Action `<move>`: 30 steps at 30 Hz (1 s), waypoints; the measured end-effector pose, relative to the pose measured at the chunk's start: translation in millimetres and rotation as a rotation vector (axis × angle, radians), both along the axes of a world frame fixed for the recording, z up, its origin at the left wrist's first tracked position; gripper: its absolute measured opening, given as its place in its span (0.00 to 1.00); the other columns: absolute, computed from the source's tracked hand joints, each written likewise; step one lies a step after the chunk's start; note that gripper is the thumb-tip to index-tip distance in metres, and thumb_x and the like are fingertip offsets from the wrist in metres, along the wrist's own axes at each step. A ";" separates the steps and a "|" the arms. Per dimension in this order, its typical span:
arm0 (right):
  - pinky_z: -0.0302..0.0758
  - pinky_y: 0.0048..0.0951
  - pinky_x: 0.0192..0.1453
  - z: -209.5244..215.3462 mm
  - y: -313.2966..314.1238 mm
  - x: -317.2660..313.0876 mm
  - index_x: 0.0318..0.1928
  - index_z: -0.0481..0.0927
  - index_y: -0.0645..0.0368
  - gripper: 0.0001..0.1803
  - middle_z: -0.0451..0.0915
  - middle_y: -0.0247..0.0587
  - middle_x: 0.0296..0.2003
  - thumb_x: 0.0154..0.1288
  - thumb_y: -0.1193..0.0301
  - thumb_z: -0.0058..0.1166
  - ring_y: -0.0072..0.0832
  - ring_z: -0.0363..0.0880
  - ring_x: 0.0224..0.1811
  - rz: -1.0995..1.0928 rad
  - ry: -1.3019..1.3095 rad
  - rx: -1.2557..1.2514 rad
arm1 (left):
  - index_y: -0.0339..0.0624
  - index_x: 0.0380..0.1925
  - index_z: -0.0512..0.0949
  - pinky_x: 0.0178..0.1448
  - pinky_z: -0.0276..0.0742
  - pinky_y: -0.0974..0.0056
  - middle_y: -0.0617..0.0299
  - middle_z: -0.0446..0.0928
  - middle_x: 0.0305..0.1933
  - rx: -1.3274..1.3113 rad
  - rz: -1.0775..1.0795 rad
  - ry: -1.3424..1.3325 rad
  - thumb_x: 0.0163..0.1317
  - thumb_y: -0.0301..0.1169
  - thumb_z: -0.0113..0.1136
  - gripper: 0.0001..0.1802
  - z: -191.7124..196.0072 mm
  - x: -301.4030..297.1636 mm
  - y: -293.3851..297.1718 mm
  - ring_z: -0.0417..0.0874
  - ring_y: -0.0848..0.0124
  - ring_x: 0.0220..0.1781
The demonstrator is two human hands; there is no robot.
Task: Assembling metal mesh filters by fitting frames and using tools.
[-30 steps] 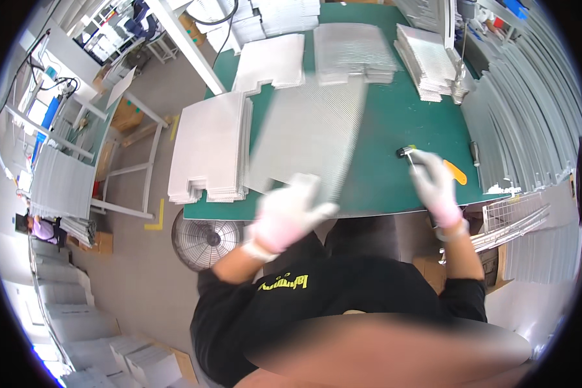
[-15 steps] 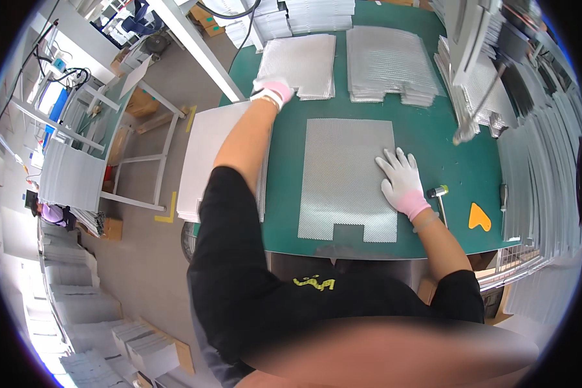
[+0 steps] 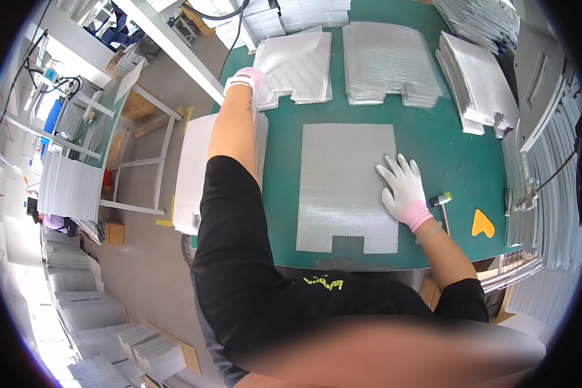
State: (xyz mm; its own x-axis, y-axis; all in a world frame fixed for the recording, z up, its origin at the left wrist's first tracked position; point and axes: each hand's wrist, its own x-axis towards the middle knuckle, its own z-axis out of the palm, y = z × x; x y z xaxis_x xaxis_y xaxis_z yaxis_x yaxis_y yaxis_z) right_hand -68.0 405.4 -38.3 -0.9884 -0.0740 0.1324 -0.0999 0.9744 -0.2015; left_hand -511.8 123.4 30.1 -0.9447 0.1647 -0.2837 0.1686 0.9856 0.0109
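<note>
My left hand [image 3: 244, 77], gloved in white and pink, is at the left edge of the back-left stack of silvery textured sheets [image 3: 307, 81]. From it a thin translucent film [image 3: 294, 50] stretches slantwise across the top of that stack. The hand looks closed on the film, though its fingertips are hidden. Directly in front of me a single silvery mesh-patterned sheet [image 3: 346, 181] lies flat, a notch in its near edge. My right hand [image 3: 404, 187], gloved alike, rests on the sheet's right edge with fingers spread.
Right of my right hand lie a small hammer [image 3: 441, 200] and an orange heart-shaped scraper [image 3: 482, 224]. More sheet stacks [image 3: 394, 61] stand at the back and another [image 3: 478, 81] at the far right. A white stack [image 3: 191, 174] is on the left, by a white post [image 3: 174, 48].
My left hand has moved left and slightly away, drawing the film up off the back-left stack. My right hand stays on the sheet. The view has shifted slightly, showing more of the right-hand stack.
</note>
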 end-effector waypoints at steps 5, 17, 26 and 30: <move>0.51 0.56 0.78 -3.5 -2.4 2.6 0.65 0.74 0.52 0.31 0.67 0.50 0.69 0.58 0.66 0.50 0.53 0.59 0.74 0.013 0.025 -0.019 | 0.47 0.43 0.88 0.48 0.84 0.51 0.51 0.87 0.46 -0.130 -0.039 0.608 0.66 0.34 0.50 0.17 54.6 42.5 -3.9 0.89 0.54 0.48; 0.73 0.41 0.65 -34.9 29.5 9.6 0.53 0.82 0.63 0.16 0.83 0.51 0.49 0.67 0.72 0.52 0.48 0.78 0.60 0.037 0.459 -0.657 | 0.33 0.46 0.79 0.24 0.76 0.55 0.56 0.76 0.25 -0.012 -0.869 0.914 0.56 0.26 0.57 0.17 108.2 384.3 -6.8 0.80 0.61 0.26; 0.80 0.51 0.57 15.9 11.9 96.3 0.77 0.43 0.65 0.50 0.66 0.69 0.65 0.72 0.42 0.46 0.56 0.78 0.58 -0.166 -0.210 -2.161 | 0.38 0.39 0.78 0.42 0.83 0.55 0.58 0.83 0.37 0.170 -0.712 0.098 0.58 0.35 0.62 0.13 -7.8 507.5 33.9 0.87 0.58 0.38; 0.83 0.36 0.50 40.1 20.1 129.0 0.76 0.48 0.66 0.43 0.72 0.65 0.61 0.72 0.61 0.55 0.43 0.82 0.51 -0.252 -0.168 -1.886 | 0.29 0.60 0.70 0.60 0.78 0.54 0.45 0.78 0.57 0.593 -0.712 0.146 0.57 0.43 0.68 0.37 4.0 484.4 13.0 0.82 0.50 0.56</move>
